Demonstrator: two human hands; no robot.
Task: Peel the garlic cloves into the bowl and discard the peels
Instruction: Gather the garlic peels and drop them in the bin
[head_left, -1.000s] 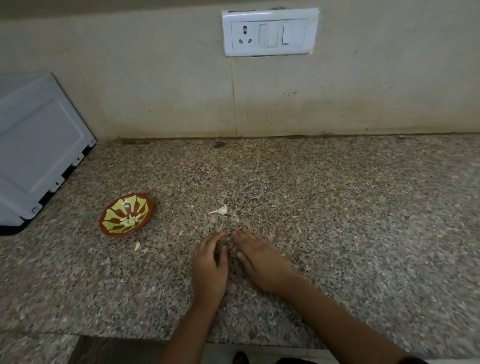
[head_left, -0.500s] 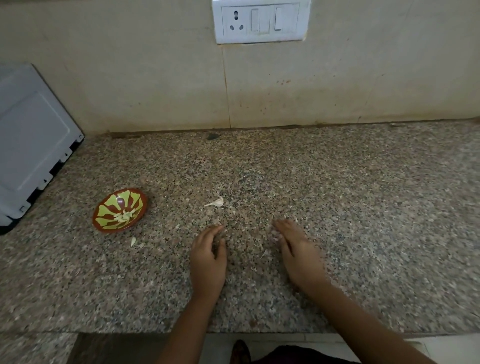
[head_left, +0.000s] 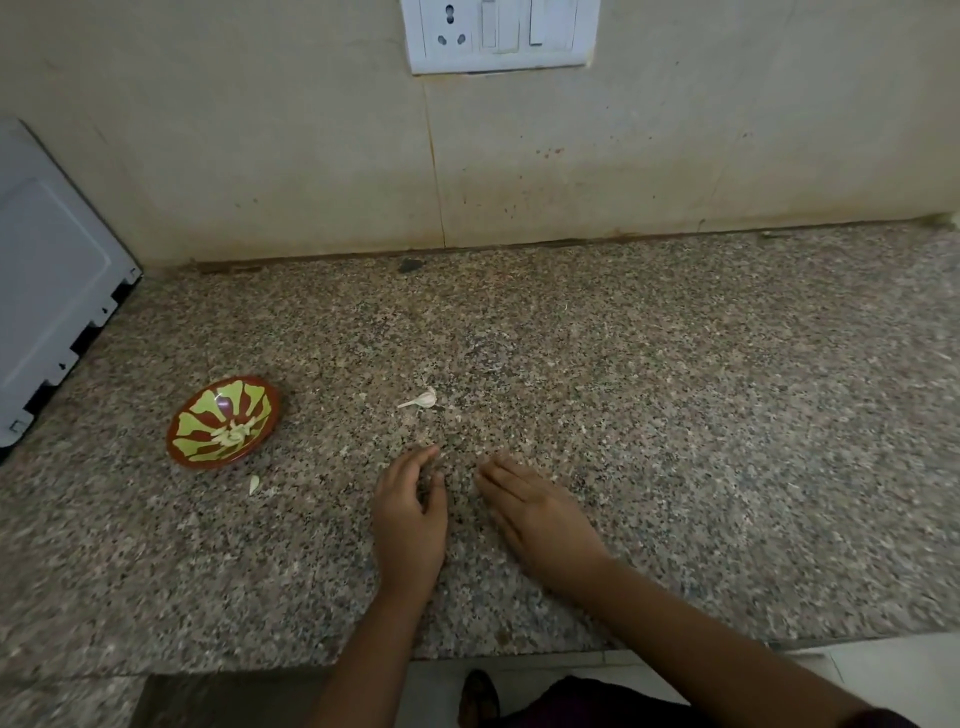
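A small red bowl with a green pattern sits on the granite counter at the left and holds several peeled garlic cloves. One loose clove lies just in front of the bowl. A garlic stem piece lies on the counter beyond my hands. My left hand rests on its edge, fingers curved, nothing visible in it. My right hand lies flat on the counter close to the left, fingers together, empty. Small peel flakes are scattered between and around my hands.
A white appliance stands at the far left against the wall. A switch and socket plate is on the tiled wall above. The counter's front edge runs just below my wrists.
My right hand swept out to the right across the counter and has come back toward my left hand. The left hand has stayed in place.
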